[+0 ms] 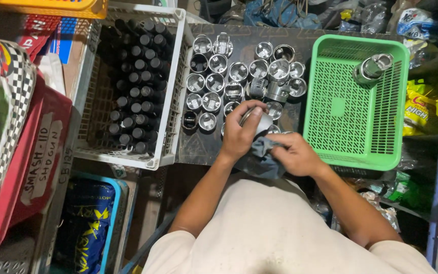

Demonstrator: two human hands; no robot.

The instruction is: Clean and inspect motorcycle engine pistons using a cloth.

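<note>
In the clenched left hand (pixel 239 136), a shiny silver piston (pixel 260 121); right hand (pixel 295 155) gripping grey cloth (pixel 264 152).

Single head view — straight down, close over hands (pixel 259 144)

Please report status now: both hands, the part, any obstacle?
Left hand grips metal piston. Right hand presses grey cloth on it. Other pistons crowd close; green basket beside.

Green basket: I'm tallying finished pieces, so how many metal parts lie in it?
1: a single metal part lies in the far right corner of the green basket; nothing else shows inside.
</note>
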